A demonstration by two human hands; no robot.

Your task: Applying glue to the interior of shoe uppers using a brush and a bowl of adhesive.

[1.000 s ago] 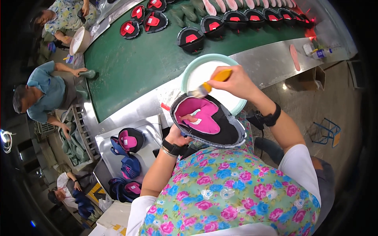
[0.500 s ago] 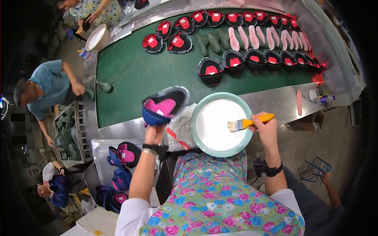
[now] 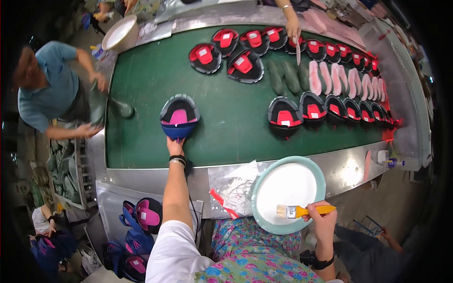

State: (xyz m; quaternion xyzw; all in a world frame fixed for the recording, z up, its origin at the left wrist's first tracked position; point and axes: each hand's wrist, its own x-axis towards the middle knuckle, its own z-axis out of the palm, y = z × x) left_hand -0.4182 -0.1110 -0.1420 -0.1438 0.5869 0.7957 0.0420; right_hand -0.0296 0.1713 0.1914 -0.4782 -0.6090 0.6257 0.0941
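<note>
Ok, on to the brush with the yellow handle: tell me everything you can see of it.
The brush has a yellow handle, a silvery, metal-looking band and a flat tuft of pale bristles. It points left across the view, its bristles over the white contents of a pale green bowl. The person's right grip holds it by the handle. Whether the bristles touch the contents cannot be told.
</note>
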